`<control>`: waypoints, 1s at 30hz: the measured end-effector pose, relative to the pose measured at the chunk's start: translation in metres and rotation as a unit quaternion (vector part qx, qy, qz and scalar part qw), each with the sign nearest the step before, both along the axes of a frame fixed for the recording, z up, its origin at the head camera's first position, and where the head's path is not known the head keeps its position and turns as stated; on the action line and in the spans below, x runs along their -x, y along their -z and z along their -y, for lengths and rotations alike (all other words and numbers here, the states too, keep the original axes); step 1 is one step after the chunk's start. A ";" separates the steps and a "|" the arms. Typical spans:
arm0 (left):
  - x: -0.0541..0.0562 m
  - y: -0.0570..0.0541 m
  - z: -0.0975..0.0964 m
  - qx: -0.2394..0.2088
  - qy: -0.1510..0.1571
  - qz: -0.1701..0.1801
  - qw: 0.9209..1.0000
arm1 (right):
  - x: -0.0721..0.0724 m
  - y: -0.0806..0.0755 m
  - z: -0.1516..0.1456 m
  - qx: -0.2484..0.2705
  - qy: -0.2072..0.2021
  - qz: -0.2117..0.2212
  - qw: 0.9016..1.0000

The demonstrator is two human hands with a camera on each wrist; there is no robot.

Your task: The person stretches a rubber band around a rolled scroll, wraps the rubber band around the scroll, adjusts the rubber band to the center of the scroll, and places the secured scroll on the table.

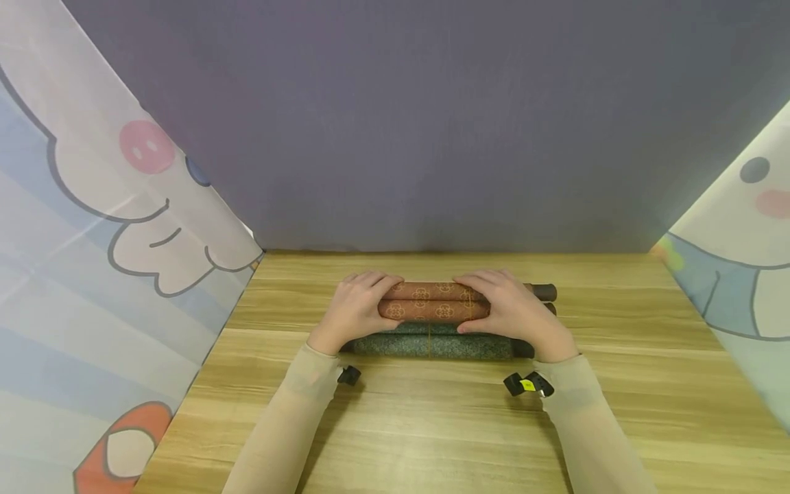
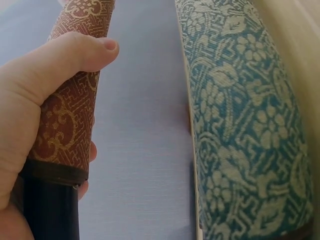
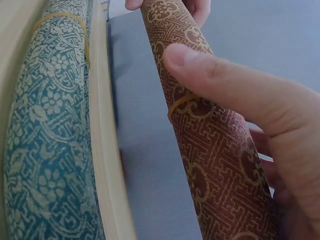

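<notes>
A rolled-up red-brown scroll (image 1: 426, 313) with gold patterning lies crosswise between the two hands. My left hand (image 1: 354, 309) grips its left end, the thumb (image 2: 95, 52) laid over the cloth just above a dark end knob (image 2: 52, 210). Near the other end, my right hand (image 1: 515, 312) holds it, with the thumb (image 3: 200, 70) beside a thin rubber band (image 3: 182, 105). The brown cloth shows as two rows in the head view; whether these are separate rolls I cannot tell. Nearer the body lies a blue-green floral scroll (image 1: 463, 347), apart from the brown one in both wrist views.
The scrolls are at the far part of a wood-grain table (image 1: 432, 425). Behind its back edge stands a grey panel (image 1: 457, 137). Cartoon-printed sheets (image 1: 123, 240) flank the left and right sides. Dark knobs (image 1: 544, 292) stick out past the right hand.
</notes>
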State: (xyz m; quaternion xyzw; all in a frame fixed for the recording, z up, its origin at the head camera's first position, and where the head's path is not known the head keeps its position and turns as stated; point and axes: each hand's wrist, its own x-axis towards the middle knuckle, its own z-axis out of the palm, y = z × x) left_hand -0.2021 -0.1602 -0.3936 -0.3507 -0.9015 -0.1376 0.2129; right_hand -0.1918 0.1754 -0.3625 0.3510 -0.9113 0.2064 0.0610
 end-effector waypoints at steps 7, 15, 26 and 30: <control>0.000 0.001 0.001 0.002 -0.004 0.004 1.000 | 0.001 -0.002 -0.004 -0.002 0.010 0.012 1.000; -0.001 0.001 0.004 0.005 -0.015 0.018 1.000 | 0.003 -0.003 -0.011 -0.008 0.022 0.021 1.000; 0.000 0.002 0.007 0.003 -0.022 0.023 0.999 | 0.005 -0.003 -0.018 -0.011 0.032 0.011 0.999; 0.000 0.002 0.007 0.001 -0.020 0.025 0.999 | 0.005 -0.003 -0.020 -0.005 0.026 0.001 1.000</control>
